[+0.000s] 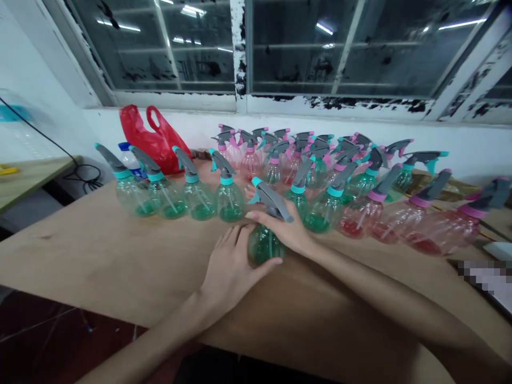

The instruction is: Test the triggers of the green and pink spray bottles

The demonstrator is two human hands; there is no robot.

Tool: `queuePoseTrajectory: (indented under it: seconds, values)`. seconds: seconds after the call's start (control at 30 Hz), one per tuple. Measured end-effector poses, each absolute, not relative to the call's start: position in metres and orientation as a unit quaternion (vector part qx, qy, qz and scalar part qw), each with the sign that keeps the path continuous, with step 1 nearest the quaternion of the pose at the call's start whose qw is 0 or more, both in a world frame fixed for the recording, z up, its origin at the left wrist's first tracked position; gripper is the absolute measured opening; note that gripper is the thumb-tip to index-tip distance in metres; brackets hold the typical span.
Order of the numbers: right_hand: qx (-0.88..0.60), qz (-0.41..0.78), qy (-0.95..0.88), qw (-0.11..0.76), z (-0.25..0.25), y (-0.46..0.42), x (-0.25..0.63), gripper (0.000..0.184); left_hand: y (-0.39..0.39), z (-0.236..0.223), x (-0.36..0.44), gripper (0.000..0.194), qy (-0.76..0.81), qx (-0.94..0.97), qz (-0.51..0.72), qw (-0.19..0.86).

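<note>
Hands together at centre of frame: left hand clamped round bulbous green spray bottle, right hand closed about its neck. Slick clear plastic could twist free if left grip slackens. Right of frame, pink-collared bottles crowd; stray forearm could topple them. Upper left, crinkled red bag.
</note>
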State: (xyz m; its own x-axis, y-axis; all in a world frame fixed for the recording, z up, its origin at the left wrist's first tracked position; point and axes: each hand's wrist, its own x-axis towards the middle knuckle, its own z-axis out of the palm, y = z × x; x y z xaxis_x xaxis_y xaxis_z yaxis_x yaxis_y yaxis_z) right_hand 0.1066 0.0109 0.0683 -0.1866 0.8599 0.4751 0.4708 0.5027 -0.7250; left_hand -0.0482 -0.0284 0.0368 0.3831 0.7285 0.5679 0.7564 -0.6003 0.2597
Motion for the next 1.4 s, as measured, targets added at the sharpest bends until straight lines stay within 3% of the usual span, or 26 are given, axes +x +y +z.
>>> queuePoseTrajectory:
  seconds: [0.13, 0.33, 0.5, 0.63, 0.8, 1.07, 1.4]
  values:
    - [-0.427, 0.24, -0.697, 0.525, 0.071, 0.027, 0.097, 0.045, -0.009, 0.039, -0.05, 0.051, -0.465, -0.828, -0.306, 0.068]
    - [-0.447, 0.185, -0.73, 0.483, 0.084, 0.019, 0.118, 0.064, 0.016, 0.046, -0.049, 0.049, -0.483, -0.825, -0.273, 0.107]
    - [-0.498, 0.149, -0.713, 0.471, 0.092, -0.008, 0.154, 0.03, 0.035, 0.051, -0.044, 0.048, -0.484, -0.826, -0.256, 0.132]
    - [-0.528, 0.035, -0.703, 0.475, 0.109, -0.017, 0.178, 0.022, 0.048, 0.053, -0.041, 0.046, -0.486, -0.823, -0.249, 0.155]
    - [-0.591, -0.045, -0.709, 0.381, 0.133, -0.007, 0.195, 0.041, 0.058, 0.058, -0.038, 0.047, -0.49, -0.822, -0.227, 0.18]
    - [-0.615, -0.022, -0.745, 0.259, 0.14, 0.023, 0.184, 0.074, 0.062, 0.067, -0.032, 0.048, -0.494, -0.826, -0.183, 0.202]
    - [-0.621, -0.047, -0.741, 0.25, 0.141, 0.038, 0.177, 0.052, 0.032, 0.063, -0.042, 0.061, -0.464, -0.831, -0.235, 0.197]
